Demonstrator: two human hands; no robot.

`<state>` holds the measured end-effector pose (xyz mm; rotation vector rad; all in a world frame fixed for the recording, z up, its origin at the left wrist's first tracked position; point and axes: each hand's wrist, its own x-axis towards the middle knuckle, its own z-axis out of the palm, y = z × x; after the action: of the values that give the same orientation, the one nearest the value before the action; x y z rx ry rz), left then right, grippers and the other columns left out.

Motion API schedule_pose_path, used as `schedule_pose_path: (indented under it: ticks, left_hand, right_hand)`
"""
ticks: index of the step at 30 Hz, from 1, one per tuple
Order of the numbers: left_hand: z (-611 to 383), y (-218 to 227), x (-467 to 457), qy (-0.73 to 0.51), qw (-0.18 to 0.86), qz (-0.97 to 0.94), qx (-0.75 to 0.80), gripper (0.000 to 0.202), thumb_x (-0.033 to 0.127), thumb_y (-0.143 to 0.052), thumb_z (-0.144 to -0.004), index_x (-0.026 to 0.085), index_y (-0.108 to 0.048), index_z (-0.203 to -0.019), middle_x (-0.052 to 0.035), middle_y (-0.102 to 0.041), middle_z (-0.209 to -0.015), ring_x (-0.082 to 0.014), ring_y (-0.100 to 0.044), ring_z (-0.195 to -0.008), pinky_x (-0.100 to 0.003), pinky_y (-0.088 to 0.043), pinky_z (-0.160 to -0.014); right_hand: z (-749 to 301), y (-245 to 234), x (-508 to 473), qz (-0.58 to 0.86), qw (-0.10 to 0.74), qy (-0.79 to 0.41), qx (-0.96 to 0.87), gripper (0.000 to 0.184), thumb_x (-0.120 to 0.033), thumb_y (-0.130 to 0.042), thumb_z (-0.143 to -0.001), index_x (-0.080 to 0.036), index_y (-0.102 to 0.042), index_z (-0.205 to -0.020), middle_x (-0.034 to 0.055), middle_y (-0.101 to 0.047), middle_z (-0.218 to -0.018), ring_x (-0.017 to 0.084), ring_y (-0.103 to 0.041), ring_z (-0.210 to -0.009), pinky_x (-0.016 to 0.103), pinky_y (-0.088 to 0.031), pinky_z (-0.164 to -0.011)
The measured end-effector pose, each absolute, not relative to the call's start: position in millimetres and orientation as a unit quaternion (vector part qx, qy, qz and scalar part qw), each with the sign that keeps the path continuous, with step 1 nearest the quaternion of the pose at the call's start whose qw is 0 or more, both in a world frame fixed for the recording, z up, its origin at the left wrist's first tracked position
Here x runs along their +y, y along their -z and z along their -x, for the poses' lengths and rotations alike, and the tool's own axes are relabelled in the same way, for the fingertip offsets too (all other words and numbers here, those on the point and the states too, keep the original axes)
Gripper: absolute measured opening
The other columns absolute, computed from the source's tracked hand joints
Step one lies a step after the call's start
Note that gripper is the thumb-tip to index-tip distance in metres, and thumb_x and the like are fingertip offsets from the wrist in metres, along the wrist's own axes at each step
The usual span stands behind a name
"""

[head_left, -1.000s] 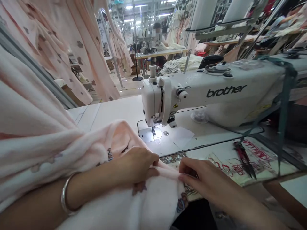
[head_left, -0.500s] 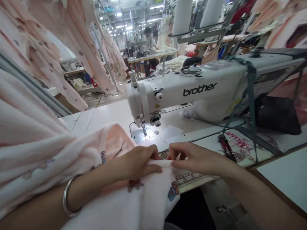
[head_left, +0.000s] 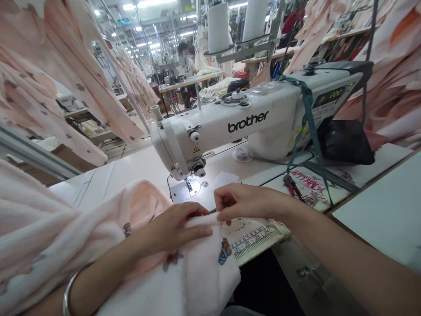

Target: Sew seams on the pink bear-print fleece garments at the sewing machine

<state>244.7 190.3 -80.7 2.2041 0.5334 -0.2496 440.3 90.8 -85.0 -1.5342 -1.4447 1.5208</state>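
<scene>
A fluffy pale pink and white fabric [head_left: 184, 276] with small cartoon prints lies over the table's front edge and runs up to my left. My left hand [head_left: 171, 228] rests on top of it, fingers curled and pinching its folded edge. My right hand [head_left: 243, 202] meets it from the right, its fingertips pinched on the same edge. Both hands sit just in front of the white Brother sewing machine [head_left: 250, 123], a little short of its needle and presser foot [head_left: 189, 184].
A printed ruler strip [head_left: 255, 239] runs along the table's front edge. Red-handled snips [head_left: 292, 186] lie to the right, by a green strap. Pink garments [head_left: 66, 79] hang at left and right. A person sits at a far machine [head_left: 182, 57].
My view has swung right and downward, so the machine sits further left in frame. Both hands have slid the fabric edge closer to the needle plate, still pinching it.
</scene>
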Motion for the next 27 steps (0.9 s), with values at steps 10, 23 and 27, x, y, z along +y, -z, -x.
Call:
schedule_pose_path:
  ticks: [10,23,27]
  left_hand:
    - [-244.2,90.2,190.3,0.086,0.487,-0.818,0.294,0.033,0.048,-0.054,-0.08,0.017,-0.062,-0.083,0.0022,-0.052,-0.067,-0.0104,-0.045,-0.063,-0.021,-0.032,-0.056]
    - [-258.9,106.6,221.4,0.027,0.477,-0.773,0.418,0.028,0.045,-0.056,-0.074,0.017,-0.06,-0.073,0.0024,-0.052,-0.061,-0.0089,-0.044,-0.055,-0.019,-0.028,-0.046]
    - [-266.6,107.3,240.0,0.027,0.449,-0.771,0.45,0.04,0.053,-0.058,-0.07,0.015,-0.052,-0.058,0.0016,-0.047,-0.052,-0.0087,-0.039,-0.049,-0.02,-0.024,-0.044]
  right_hand:
    - [-433.3,95.3,82.1,0.636,0.264,-0.455,-0.565,0.01,-0.023,-0.06,-0.071,-0.018,-0.054,-0.078,-0.0043,-0.049,-0.067,0.009,-0.044,-0.059,0.019,-0.031,-0.051]
    - [-441.4,120.7,150.0,0.654,0.208,-0.52,-0.508,0.011,-0.029,-0.056,-0.076,-0.018,-0.054,-0.073,-0.0004,-0.062,-0.066,0.01,-0.053,-0.052,0.021,-0.038,-0.047]
    - [-436.5,106.2,179.6,0.713,0.148,-0.467,-0.501,0.02,-0.024,-0.061,-0.071,-0.017,-0.05,-0.055,-0.001,-0.052,-0.046,0.011,-0.047,-0.043,0.023,-0.033,-0.044]
